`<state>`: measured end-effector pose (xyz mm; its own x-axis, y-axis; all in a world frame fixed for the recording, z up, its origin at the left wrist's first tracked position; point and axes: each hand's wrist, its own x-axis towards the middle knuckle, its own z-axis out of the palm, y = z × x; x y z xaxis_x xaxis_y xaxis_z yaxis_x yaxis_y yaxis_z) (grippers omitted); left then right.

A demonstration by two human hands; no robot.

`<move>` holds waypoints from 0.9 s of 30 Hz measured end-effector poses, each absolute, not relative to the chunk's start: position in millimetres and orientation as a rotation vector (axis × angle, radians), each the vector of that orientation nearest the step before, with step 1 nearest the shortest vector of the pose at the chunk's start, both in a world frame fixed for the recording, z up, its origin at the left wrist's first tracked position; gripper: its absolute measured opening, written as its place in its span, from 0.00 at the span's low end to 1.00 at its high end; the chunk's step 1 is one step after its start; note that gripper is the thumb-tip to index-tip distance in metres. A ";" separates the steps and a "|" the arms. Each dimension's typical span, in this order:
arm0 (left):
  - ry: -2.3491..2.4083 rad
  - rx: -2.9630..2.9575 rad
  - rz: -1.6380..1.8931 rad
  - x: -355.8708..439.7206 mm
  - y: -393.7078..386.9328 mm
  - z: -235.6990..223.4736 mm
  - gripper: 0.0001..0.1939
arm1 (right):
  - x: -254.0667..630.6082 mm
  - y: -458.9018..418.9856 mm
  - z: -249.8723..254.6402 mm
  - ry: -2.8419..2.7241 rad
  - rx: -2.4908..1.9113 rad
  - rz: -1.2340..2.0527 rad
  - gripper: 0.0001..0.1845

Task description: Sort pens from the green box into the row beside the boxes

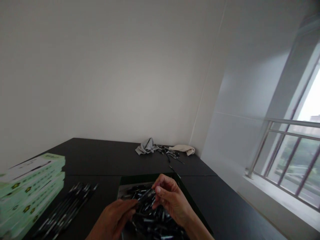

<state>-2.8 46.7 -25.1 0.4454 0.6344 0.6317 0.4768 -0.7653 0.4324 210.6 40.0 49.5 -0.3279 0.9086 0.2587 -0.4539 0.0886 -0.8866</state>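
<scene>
Between my two hands is a dark pen part (145,196), slightly blurred, over the tray. My left hand (117,215) pinches its near left end between thumb and fingers. At the other end, the thumb and index finger of my right hand (168,196) close on it. Below both hands, the dark tray (192,201) holds a heap of loose black and silvery pen parts (160,225). To the left of my left hand, several black pens (70,208) lie side by side on the black table.
Stacked light green boxes (32,190) with a pen pictured on top stand at the left. Toward the back of the table (100,156) lie a grey cloth (146,146), a cream cloth (183,149) and scattered pen parts (171,153). A metal railing (292,123) runs along the window at right.
</scene>
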 end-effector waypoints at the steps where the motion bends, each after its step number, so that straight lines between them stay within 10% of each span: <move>1: 0.975 2.477 1.215 -1.6 45.7 -22.9 0.12 | 209.9 40.3 50.6 -1.197 -0.542 1.532 0.10; 27: 0.926 2.301 1.273 12.9 36.8 -11.8 0.09 | 205.7 37.2 48.6 -1.195 -0.521 1.462 0.12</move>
<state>12.9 36.8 -11.8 0.3820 0.6893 0.6156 0.3732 -0.7244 0.5796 205.7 37.2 48.6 -0.2811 0.9144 0.2913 -0.4674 0.1347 -0.8737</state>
